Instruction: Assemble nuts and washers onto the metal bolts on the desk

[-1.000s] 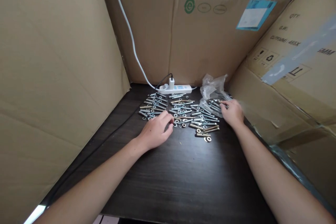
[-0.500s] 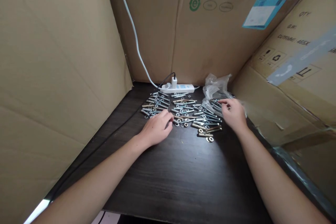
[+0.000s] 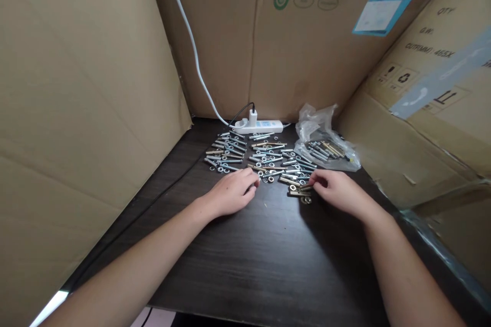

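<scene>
we see our right hand [image 3: 339,191] with thumb and fingertips close together at the end of a brass bolt [image 3: 306,187], near the front right of the spread of bolts [image 3: 232,161] and washers [image 3: 271,180] on the dark table [image 3: 245,260], though we cannot tell whether it is pinched. our left hand [image 3: 232,193] has loosely curled fingers just beside the spread, and we cannot tell if they hold anything. more bolts lie in the clear plastic bag [image 3: 315,121] behind our right hand
</scene>
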{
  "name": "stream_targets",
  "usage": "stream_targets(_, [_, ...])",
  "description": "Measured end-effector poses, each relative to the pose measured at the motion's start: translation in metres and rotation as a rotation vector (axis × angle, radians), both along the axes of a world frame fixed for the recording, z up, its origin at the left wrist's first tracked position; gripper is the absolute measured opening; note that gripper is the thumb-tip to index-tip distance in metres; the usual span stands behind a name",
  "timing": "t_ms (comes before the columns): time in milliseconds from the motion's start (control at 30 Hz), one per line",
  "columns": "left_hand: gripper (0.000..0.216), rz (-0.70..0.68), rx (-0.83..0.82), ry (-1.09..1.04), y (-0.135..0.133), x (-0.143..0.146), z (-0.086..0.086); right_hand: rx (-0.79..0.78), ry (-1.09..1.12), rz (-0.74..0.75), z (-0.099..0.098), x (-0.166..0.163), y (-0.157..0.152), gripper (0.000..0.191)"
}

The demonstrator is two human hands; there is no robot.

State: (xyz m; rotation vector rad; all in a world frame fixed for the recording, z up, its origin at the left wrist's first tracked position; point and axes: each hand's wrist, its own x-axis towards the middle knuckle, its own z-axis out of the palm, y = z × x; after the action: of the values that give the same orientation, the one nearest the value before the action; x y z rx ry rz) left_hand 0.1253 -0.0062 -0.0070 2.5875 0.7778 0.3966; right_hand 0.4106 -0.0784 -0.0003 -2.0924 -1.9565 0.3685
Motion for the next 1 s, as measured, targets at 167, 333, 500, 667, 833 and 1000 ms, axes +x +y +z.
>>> stream_targets(167, [0.014, -0.007, -0.055, 0.002, -0.001, 0.001, 0.002, -0.015, -0.068, -0.058, -0.002, 0.021, -0.001, 0.016])
stream_targets(333, [0.015, -0.054, -0.066, 0.029, -0.005, 0.004, 0.002, -0.07, -0.112, -0.101, -0.005, 0.031, -0.002, 0.013])
stream_targets(500, [0.015, -0.104, -0.05, 0.045, -0.008, 0.006, 0.001, -0.148, -0.048, -0.059, -0.006, 0.029, -0.003, 0.011])
stream_targets(667, [0.014, -0.096, -0.05, 0.044, -0.007, 0.005, 0.001, -0.143, -0.022, -0.039, -0.003, 0.028, -0.003, 0.007])
stream_targets(833, [0.015, -0.108, -0.044, 0.055, -0.007, 0.005, 0.002, -0.101, -0.052, -0.021, -0.002, 0.028, -0.003, 0.013])
stream_targets(1000, [0.015, -0.11, -0.042, 0.049, -0.008, 0.005, 0.002, -0.198, -0.075, -0.046, -0.005, 0.028, -0.002, 0.013])
